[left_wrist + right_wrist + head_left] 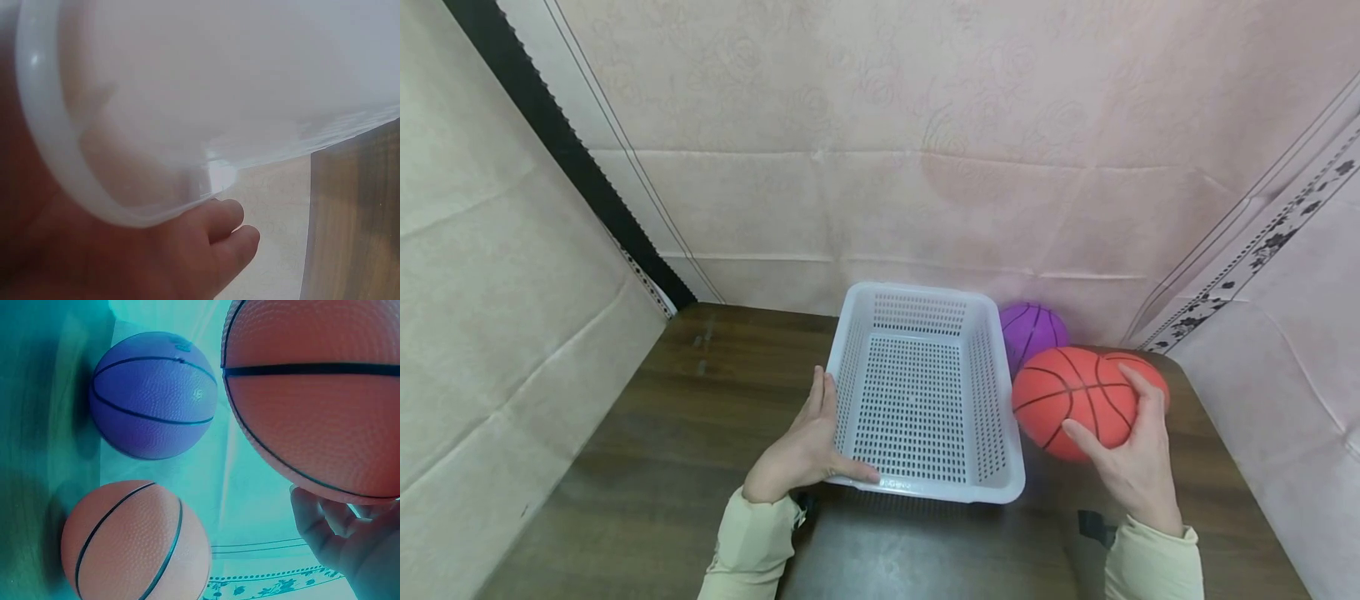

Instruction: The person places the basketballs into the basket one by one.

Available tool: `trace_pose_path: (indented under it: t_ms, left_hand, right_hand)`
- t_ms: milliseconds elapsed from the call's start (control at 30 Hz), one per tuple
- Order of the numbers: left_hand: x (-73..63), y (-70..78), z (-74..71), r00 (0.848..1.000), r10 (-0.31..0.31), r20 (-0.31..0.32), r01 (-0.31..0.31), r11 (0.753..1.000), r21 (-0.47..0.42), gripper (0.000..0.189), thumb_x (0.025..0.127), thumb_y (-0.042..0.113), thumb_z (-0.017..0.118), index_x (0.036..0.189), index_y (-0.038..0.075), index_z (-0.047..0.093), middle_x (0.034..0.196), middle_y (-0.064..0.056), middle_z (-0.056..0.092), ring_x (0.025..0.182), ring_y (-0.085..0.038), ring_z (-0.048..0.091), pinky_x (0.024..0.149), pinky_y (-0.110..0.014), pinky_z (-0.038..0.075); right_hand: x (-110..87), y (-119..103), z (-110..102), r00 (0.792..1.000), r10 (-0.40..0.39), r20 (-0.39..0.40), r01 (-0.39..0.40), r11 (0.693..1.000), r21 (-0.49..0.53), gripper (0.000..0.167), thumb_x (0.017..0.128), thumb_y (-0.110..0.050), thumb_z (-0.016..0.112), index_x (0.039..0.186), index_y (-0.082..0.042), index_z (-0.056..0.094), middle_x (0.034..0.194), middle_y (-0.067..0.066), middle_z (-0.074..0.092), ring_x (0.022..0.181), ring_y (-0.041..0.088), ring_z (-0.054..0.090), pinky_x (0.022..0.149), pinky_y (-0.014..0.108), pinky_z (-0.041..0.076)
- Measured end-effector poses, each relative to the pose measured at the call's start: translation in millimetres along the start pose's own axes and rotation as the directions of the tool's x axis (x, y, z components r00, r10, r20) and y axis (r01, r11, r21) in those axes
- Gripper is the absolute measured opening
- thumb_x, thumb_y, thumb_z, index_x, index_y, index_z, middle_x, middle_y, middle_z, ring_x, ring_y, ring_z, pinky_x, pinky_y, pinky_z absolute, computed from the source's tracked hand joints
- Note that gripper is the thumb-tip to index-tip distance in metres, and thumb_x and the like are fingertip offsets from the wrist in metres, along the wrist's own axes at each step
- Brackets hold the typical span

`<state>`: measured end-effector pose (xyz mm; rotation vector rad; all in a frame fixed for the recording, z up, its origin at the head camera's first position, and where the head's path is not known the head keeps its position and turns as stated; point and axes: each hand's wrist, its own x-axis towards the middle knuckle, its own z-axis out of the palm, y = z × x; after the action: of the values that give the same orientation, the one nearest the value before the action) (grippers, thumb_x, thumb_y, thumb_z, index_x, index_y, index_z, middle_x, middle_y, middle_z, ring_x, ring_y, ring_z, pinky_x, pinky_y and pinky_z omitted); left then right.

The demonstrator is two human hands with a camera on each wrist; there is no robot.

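The near left corner of the white basket (913, 400) is gripped by the left hand (797, 454), thumb over the rim, fingers along the outer wall. Just right of the basket, 1 red ball (1067, 400) is clasped between the spread thumb and fingers of the right hand (1141, 467). Also right of the basket, 1 purple ball (1033, 332) and 1 other red ball (134, 544) are carried by the wooden worktop (685, 483).
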<state>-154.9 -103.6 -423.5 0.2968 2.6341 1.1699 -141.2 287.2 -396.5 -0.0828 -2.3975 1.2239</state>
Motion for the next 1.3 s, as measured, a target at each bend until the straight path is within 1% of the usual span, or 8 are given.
trace_pose_path:
  t_ms: [133, 200, 367, 633, 833, 1100, 1300]
  left_hand:
    - [0.3, -0.2, -0.2, 1.0, 0.002, -0.005, -0.002, 1.0, 0.009, 0.153, 0.055, 0.045, 0.093, 0.15, 0.002, -0.018, 0.155, -0.009, -0.033, 0.145, -0.032, -0.013, 0.114, -0.056, 0.008]
    - [0.3, 0.0, -0.1, 1.0, 0.001, -0.009, -0.001, 1.0, 0.012, 0.153, 0.055, 0.046, 0.093, 0.151, 0.003, -0.018, 0.155, -0.009, -0.032, 0.145, -0.032, -0.013, 0.114, -0.056, 0.009]
    - [0.5, 0.4, 0.4, 1.0, -0.011, -0.007, 0.011, 1.0, 0.013, 0.155, 0.053, 0.047, 0.093, 0.151, 0.004, -0.018, 0.155, -0.007, -0.032, 0.146, -0.032, -0.012, 0.114, -0.056, 0.01]
    - [1.1, 0.5, 0.3, 1.0, -0.015, -0.001, 0.015, 1.0, 0.025, 0.155, 0.053, 0.051, 0.092, 0.151, 0.004, -0.018, 0.155, -0.006, -0.032, 0.146, -0.032, -0.011, 0.114, -0.057, 0.01]
    - [0.3, 1.0, 0.0, 1.0, -0.018, -0.002, 0.019, 0.999, 0.041, 0.154, 0.053, 0.051, 0.092, 0.151, 0.002, -0.017, 0.155, -0.008, -0.031, 0.146, -0.032, -0.011, 0.114, -0.057, 0.01]
    - [0.2, 0.9, -0.1, 1.0, -0.025, -0.006, 0.025, 0.999, 0.034, 0.155, 0.053, 0.05, 0.092, 0.151, 0.003, -0.018, 0.156, -0.007, -0.031, 0.146, -0.033, -0.01, 0.113, -0.058, 0.01]
    - [-0.1, 0.6, 0.0, 1.0, -0.025, -0.008, 0.025, 0.999, 0.034, 0.154, 0.053, 0.051, 0.092, 0.151, 0.003, -0.017, 0.156, -0.007, -0.031, 0.146, -0.033, -0.01, 0.113, -0.058, 0.01]
  right_hand:
    - [-1.7, -5, 2, 1.0, -0.02, 0.021, 0.02, 1.0, 0.021, 0.098, 0.067, -0.012, 0.088, 0.148, -0.026, 0.035, 0.137, 0.0, 0.044, 0.111, 0.011, 0.046, 0.081, 0.013, 0.041]
    - [-3.1, -8, 4, 0.999, -0.026, 0.042, 0.024, 0.999, 0.041, 0.097, 0.068, -0.011, 0.087, 0.148, -0.025, 0.034, 0.136, 0.0, 0.045, 0.11, 0.011, 0.047, 0.08, 0.011, 0.042]
    - [-5.6, -12, 9, 0.995, -0.055, 0.078, 0.048, 0.995, 0.085, 0.096, 0.069, -0.009, 0.085, 0.148, -0.024, 0.033, 0.136, -0.001, 0.044, 0.108, 0.01, 0.049, 0.08, 0.011, 0.044]
    - [-8.8, -14, 11, 0.994, -0.083, 0.076, 0.077, 0.994, 0.071, 0.096, 0.069, -0.009, 0.086, 0.148, -0.025, 0.034, 0.136, -0.002, 0.045, 0.109, 0.009, 0.048, 0.081, 0.01, 0.043]
    - [-9.3, -17, 12, 0.989, -0.119, 0.093, 0.109, 0.988, 0.106, 0.098, 0.067, -0.005, 0.087, 0.148, -0.022, 0.034, 0.133, -0.004, 0.046, 0.109, 0.01, 0.051, 0.08, 0.011, 0.046]
    - [-10.7, -22, 14, 0.987, -0.118, 0.109, 0.108, 0.99, 0.096, 0.099, 0.066, -0.008, 0.088, 0.148, -0.025, 0.034, 0.133, -0.008, 0.046, 0.11, 0.01, 0.05, 0.081, 0.012, 0.045]
    - [-12.9, -25, 16, 0.983, -0.136, 0.119, 0.124, 0.987, 0.107, 0.1, 0.065, -0.007, 0.088, 0.148, -0.025, 0.035, 0.133, -0.007, 0.045, 0.11, 0.011, 0.05, 0.081, 0.013, 0.046]
